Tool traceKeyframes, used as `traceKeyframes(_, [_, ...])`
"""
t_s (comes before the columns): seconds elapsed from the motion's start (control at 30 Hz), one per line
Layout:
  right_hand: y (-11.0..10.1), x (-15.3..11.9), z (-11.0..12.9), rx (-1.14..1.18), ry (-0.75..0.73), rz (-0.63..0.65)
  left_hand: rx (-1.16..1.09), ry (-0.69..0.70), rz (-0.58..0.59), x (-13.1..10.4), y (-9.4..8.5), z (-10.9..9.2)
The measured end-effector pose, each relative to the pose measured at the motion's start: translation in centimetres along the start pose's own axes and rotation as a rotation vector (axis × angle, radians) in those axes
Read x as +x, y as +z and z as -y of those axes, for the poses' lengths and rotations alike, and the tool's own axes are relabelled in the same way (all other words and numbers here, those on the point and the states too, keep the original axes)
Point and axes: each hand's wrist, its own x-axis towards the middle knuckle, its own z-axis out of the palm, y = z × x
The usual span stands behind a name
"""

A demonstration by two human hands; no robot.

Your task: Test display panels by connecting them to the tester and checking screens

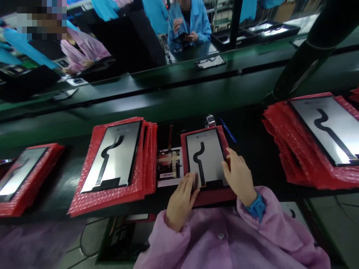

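A flat display panel (211,157) with a dark curved ribbon cable (199,163) lies on red bubble wrap (184,147) in front of me. My left hand (181,201) rests at the panel's lower left corner, fingers stretched out and thumb apart. At the right edge, my right hand (239,177) touches the panel with thumb and index finger spread; its other fingers are partly hidden. Just left of the panel is a pale sheet with a printed picture of device parts (169,164). Neither hand visibly grips anything.
Stacks of similar panels on red bubble wrap stand left (114,157) and right (327,130), with another stack (24,175) at far left. A blue pen (228,130) and a small metal object (210,120) lie behind the panel. Beyond the green conveyor (168,93), people sit working.
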Motion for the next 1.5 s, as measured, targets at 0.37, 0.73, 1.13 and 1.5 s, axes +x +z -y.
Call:
traceKeyframes(0.37, [2.5, 7.1, 3.8, -0.324, -0.647, 0.280, -0.258, -0.316, -0.118, 9.2, -2.2, 6.2])
traceKeyframes(0.73, [3.4, 6.3, 1.8, -0.216, -0.605, 0.388, -0.157, -0.570, -0.166, 14.0, 2.1, 12.8])
traceKeyframes(1.13, [3.7, 5.6, 2.5, -0.111, -0.564, 0.414, -0.779, -0.740, -0.441, 14.1, 1.9, 13.3])
traceKeyframes(1.5, [5.2, 4.8, 3.0, 0.862, -0.144, 0.618, -1.124, -0.595, -0.524, 14.3, 1.6, 12.8])
